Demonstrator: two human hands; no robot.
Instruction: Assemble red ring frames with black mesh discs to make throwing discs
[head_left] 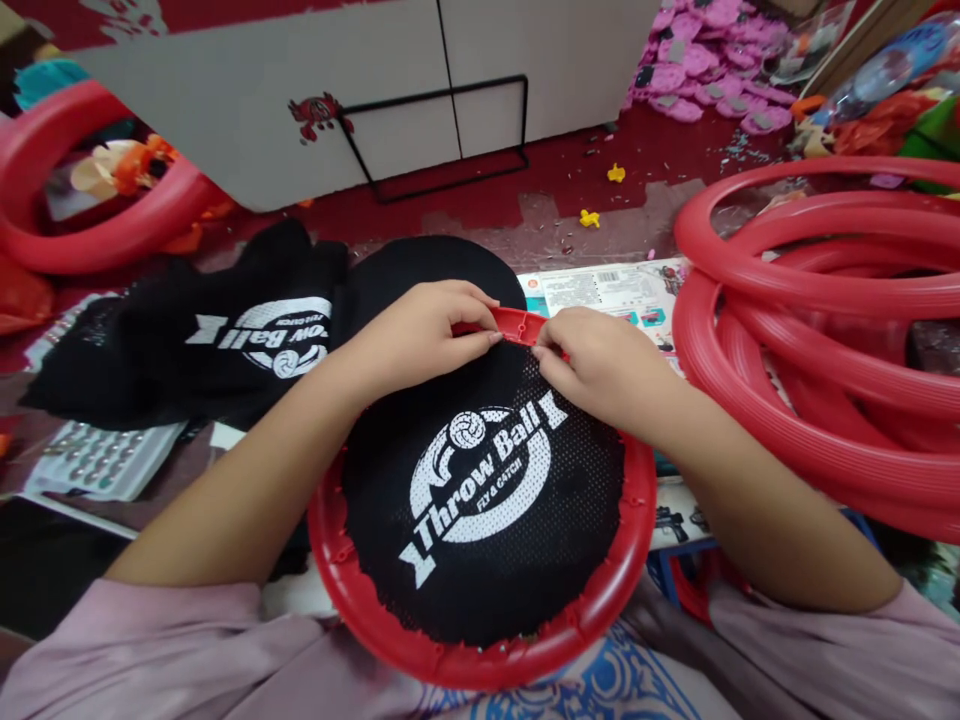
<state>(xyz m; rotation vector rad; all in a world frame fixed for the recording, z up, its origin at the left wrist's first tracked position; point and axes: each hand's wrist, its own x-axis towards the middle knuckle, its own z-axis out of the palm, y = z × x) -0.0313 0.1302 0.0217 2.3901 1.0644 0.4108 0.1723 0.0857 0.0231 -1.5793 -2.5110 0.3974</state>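
Note:
A red plastic ring [337,570] rests tilted on my lap, with black mesh fabric [585,520] stretched across it. White "Throw Ball" lettering is printed on the mesh. At the ring's far edge my left hand [442,335] pinches the rim and the fabric edge between thumb and fingers. Just to its right, my right hand [592,360] is closed on the same rim and fabric, its fingertips bent down. A short piece of bare rim shows between the two hands. Small pegs stand along the inside of the ring.
Stacked red rings [817,290] lie at the right. Folded black printed fabric [172,340] and a compartment tray [105,460] are at the left, near another red ring [37,240]. Beyond my hands are a black round piece [420,265], a printed card [592,290] and pink pieces [697,60].

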